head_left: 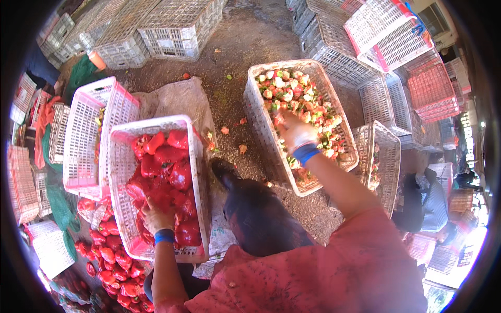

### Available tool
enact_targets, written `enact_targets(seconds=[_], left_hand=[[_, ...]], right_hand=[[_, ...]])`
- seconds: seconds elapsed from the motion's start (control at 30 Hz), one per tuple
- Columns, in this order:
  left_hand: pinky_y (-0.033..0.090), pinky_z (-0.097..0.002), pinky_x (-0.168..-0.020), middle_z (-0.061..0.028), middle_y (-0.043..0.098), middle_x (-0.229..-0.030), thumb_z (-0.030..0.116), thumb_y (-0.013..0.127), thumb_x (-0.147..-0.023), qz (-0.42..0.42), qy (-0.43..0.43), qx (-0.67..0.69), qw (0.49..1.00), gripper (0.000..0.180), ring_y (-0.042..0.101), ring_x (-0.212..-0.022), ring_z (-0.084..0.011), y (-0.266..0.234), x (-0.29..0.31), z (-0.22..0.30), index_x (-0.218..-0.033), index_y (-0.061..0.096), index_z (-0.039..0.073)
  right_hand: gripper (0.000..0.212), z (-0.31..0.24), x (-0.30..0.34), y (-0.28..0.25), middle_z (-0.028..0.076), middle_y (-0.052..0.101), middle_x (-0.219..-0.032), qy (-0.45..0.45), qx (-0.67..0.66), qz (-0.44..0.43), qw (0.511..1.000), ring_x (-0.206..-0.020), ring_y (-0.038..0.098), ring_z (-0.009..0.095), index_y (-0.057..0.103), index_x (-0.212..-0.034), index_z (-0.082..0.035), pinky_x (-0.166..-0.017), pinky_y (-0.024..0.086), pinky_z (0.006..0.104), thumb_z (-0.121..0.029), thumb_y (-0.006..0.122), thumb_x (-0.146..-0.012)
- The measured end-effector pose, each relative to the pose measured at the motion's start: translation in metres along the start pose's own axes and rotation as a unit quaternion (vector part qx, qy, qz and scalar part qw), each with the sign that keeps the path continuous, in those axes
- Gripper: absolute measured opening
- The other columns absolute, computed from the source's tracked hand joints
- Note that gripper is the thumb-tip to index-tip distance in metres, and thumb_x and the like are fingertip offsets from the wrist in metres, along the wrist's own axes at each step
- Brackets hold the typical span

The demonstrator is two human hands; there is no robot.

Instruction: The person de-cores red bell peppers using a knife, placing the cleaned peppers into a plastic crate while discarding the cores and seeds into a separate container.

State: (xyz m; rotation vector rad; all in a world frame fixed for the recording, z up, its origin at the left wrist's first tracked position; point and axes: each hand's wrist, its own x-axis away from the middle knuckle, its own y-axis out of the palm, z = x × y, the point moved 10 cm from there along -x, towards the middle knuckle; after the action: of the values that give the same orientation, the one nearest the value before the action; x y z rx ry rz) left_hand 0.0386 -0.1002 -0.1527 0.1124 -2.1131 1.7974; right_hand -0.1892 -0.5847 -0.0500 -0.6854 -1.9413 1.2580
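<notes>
My left hand reaches into a white-and-pink plastic crate of glossy red bell peppers. Its fingers curl around a red bell pepper near the crate's front. To the right, my right hand is above a second crate, full of pepper cores with pale and green stem ends. The fingers of this hand stretch toward the crate's far left side, slightly blurred, and I see nothing held in them. Both wrists wear blue bands.
My dark boot stands between the two crates. Another crate adjoins on the left, above loose red peppers on the floor. A crate stands right of the cores. Crate stacks line the back. Scraps dot the floor.
</notes>
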Motion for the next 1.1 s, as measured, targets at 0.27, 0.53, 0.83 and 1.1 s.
enact_targets(seconds=[0.27,0.53,0.83,1.1], left_hand=[[0.052,-0.052,-0.089,-0.0247,0.04,-0.14,0.046,0.079,-0.065,-0.054,-0.064,0.047,0.995,0.12,0.058,-0.112,-0.0444,0.035,0.011,0.0,-0.156,0.006,0.019],[0.051,-0.0521,-0.09,-0.0286,0.042,-0.136,0.042,0.08,-0.068,-0.014,-0.08,0.053,0.995,0.118,0.056,-0.114,-0.0471,0.055,0.002,0.01,-0.156,0.005,0.017],[0.048,-0.0473,-0.097,-0.0284,0.042,-0.138,0.04,0.086,-0.065,-0.059,0.002,0.062,0.996,0.127,0.055,-0.117,-0.0428,0.074,-0.033,0.016,-0.156,0.0,0.014],[0.045,-0.0493,-0.101,-0.0313,0.038,-0.142,0.035,0.08,-0.07,-0.02,-0.058,0.095,0.994,0.109,0.05,-0.122,-0.0462,0.059,-0.018,0.013,-0.155,0.015,0.019]], right_hand=[[0.055,0.065,-0.089,0.036,0.01,0.036,-0.154,0.078,0.103,0.049,0.99,-0.109,0.065,0.029,0.032,-0.151,-0.028,-0.089,0.054,0.0448,-0.04,0.046,-0.099],[0.051,0.14,-0.193,0.007,0.009,0.058,-0.135,0.164,0.134,0.002,0.977,-0.118,0.06,0.031,0.044,-0.143,-0.024,-0.094,0.05,0.0484,-0.021,0.045,-0.092],[0.053,0.144,-0.175,-0.044,0.015,0.068,-0.115,0.171,0.122,0.143,0.967,-0.102,0.067,0.033,0.061,-0.127,-0.013,-0.085,0.053,0.0458,-0.051,0.059,-0.089],[0.029,-0.063,-0.02,0.107,0.009,0.068,-0.113,0.097,-0.54,-0.037,0.835,-0.068,0.065,0.015,0.066,-0.122,-0.011,-0.047,0.051,0.0254,-0.009,0.064,-0.093]])
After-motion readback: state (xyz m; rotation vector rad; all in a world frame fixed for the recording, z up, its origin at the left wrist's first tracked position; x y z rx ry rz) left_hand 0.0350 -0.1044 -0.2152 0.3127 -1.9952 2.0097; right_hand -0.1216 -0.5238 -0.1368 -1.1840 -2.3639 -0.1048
